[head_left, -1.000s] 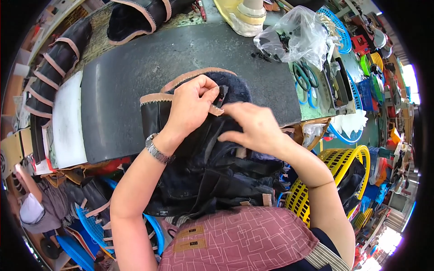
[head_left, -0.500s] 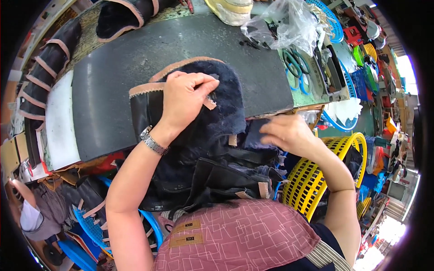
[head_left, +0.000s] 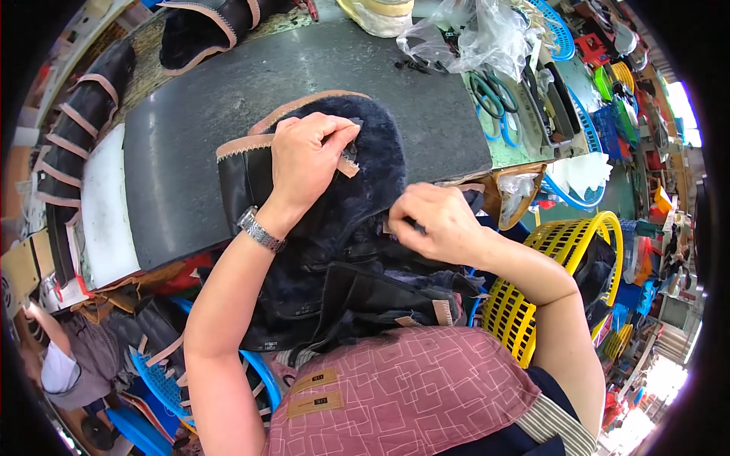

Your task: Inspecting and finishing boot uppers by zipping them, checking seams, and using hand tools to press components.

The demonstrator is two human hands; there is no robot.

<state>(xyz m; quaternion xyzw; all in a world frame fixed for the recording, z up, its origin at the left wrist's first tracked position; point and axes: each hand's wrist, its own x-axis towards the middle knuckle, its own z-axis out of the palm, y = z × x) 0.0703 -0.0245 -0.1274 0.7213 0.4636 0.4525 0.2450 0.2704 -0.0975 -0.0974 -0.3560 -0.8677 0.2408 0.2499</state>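
Observation:
A black leather boot upper (head_left: 245, 186) with dark fur lining (head_left: 376, 156) and tan zigzag-cut trim lies over the front edge of a dark work mat (head_left: 190, 144). My left hand (head_left: 308, 156), a watch on its wrist, rests on it, thumb and forefinger pinched at the lining. A small dark bit shows at those fingertips, and a tan strip end (head_left: 348, 166) pokes out below the palm. My right hand (head_left: 437, 223) is closed at the lining's right edge, fingers curled round it; the exact grip is partly hidden. More black boot uppers (head_left: 365, 292) are heaped on my lap.
Green-handled scissors (head_left: 493, 95) and a clear plastic bag (head_left: 494, 38) lie at the back right. A yellow basket (head_left: 525, 296) stands right of my lap, a blue basket (head_left: 156, 380) at lower left. Trimmed boot uppers (head_left: 68, 144) line the far left. Another person (head_left: 65, 357) is at lower left.
My right hand has moved left and closed at the lining's right edge. The left hand keeps its pinch on the upper, nearly still.

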